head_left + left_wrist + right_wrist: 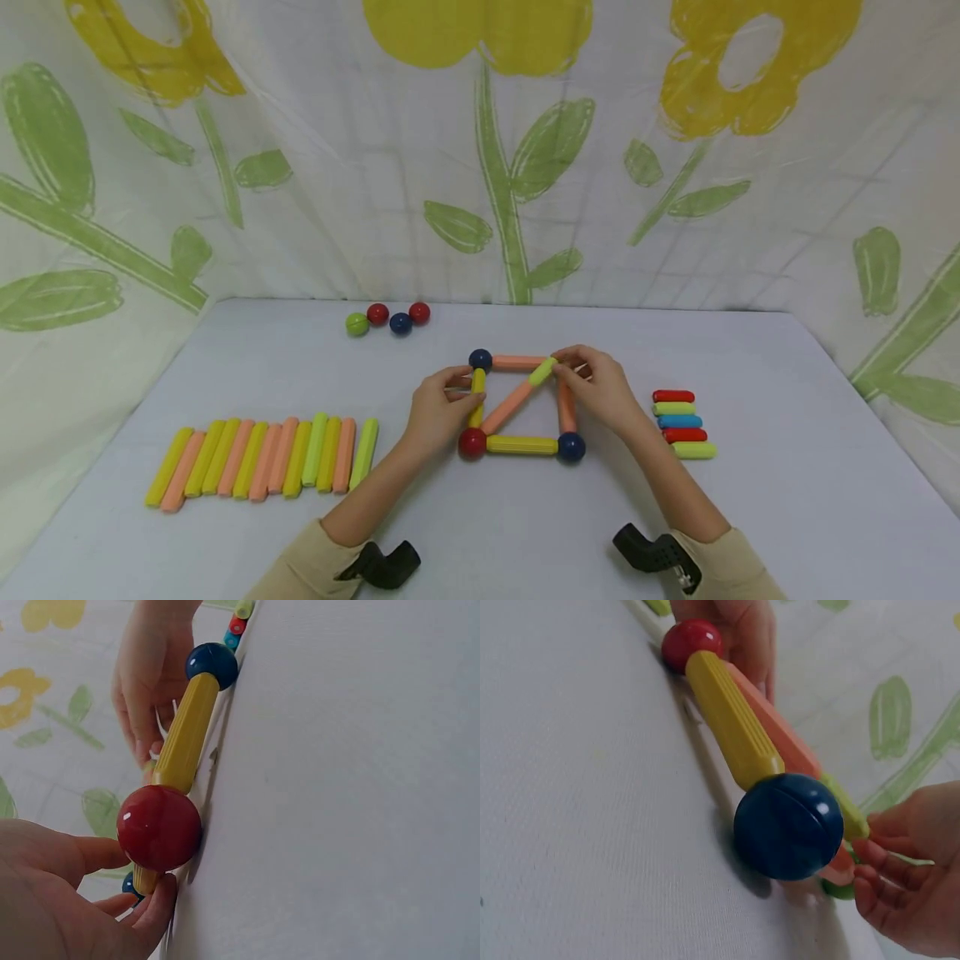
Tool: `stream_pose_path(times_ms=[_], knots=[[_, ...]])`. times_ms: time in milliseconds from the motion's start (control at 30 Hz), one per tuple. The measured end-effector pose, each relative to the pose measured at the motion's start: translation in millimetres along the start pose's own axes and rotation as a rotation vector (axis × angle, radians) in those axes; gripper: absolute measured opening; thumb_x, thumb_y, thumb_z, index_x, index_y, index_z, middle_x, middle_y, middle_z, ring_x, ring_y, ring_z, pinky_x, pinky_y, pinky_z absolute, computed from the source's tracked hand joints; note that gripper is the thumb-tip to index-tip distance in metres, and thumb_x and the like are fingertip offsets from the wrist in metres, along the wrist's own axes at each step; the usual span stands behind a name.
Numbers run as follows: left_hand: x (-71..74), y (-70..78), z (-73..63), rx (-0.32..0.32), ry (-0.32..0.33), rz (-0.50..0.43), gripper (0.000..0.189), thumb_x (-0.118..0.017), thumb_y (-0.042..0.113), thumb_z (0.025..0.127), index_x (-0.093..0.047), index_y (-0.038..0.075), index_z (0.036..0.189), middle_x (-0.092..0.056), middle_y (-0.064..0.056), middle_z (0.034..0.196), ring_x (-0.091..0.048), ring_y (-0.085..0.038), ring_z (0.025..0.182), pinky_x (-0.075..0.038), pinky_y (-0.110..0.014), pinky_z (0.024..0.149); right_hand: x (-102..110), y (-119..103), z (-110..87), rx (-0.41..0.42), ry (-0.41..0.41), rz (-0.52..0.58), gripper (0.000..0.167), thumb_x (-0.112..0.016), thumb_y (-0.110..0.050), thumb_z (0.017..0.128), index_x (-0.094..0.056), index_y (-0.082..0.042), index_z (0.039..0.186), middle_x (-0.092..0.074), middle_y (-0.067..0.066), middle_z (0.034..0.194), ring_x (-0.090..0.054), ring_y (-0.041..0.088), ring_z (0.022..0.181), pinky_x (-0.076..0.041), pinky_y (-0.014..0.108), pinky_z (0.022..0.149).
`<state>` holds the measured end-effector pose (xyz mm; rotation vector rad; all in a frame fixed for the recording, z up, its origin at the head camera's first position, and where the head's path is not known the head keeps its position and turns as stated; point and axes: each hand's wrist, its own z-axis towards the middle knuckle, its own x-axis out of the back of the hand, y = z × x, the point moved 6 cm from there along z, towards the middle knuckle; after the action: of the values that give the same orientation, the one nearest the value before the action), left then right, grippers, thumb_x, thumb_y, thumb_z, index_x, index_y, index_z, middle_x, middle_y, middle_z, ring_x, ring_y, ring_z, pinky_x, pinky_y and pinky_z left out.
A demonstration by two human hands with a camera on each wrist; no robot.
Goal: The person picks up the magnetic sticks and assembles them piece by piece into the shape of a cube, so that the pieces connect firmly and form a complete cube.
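A four-sided frame of rods and balls lies on the white table. Its corners show a red ball [472,443], a dark blue ball [481,360], another dark blue ball [571,447] and, partly hidden, a green ball [838,889]. My left hand [437,410] grips the left yellow rod [477,383] between thumb and fingers. Slanting across the frame from the red ball is an orange rod [507,408], with a short light-green rod [542,372] in line at its upper end. The fingertips of my right hand [602,387] pinch that green rod's tip near the far right corner.
Left of the frame, several yellow, orange and light-green rods [262,458] lie in a row. Several loose balls [378,314] sit toward the back edge. To the right is a stack of short coloured rods [681,422]. A flower-printed cloth [337,167] hangs behind the table.
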<state>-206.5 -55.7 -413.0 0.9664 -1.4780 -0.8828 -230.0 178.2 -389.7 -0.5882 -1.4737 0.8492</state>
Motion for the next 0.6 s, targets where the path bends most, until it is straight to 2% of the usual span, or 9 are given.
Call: stream_pose_path(times_ms=[267,400,600], knots=[[0.0,-3.2,0.9,0.024,-0.011,-0.010,0.044,-0.076,0.009,0.098,-0.065,-0.001,0.140,-0.071,-0.017,0.125,-0.071,-0.032,0.113,-0.063,-0.036,0.092,1,3,-0.3,0.072,0.034,-0.112,0.019,-0.064,-0.009,0.105,-0.075,0.002,0.118,-0.067,0.012,0.096,-0.051,0.019,0.073,-0.042,0.025,0.060],[0.4,-3.7,0.9,0.018,-0.013,-0.020,0.044,-0.076,0.008,0.097,-0.065,-0.001,0.139,-0.071,-0.018,0.124,-0.071,-0.032,0.112,-0.063,-0.036,0.091,0,8,1.3,0.061,0.083,-0.088,0.017,-0.066,-0.009,0.104,-0.074,-0.002,0.117,-0.068,0.013,0.095,-0.054,0.021,0.075,-0.044,0.024,0.061],[-0.4,-4.8,1.4,0.036,-0.013,-0.021,0.045,-0.076,0.009,0.097,-0.065,0.000,0.140,-0.071,-0.017,0.125,-0.071,-0.032,0.114,-0.063,-0.036,0.092,-2,19,3.4,-0.010,0.158,0.023,0.017,-0.070,-0.017,0.103,-0.071,-0.002,0.113,-0.065,0.011,0.088,-0.057,0.018,0.071,-0.049,0.022,0.058]])
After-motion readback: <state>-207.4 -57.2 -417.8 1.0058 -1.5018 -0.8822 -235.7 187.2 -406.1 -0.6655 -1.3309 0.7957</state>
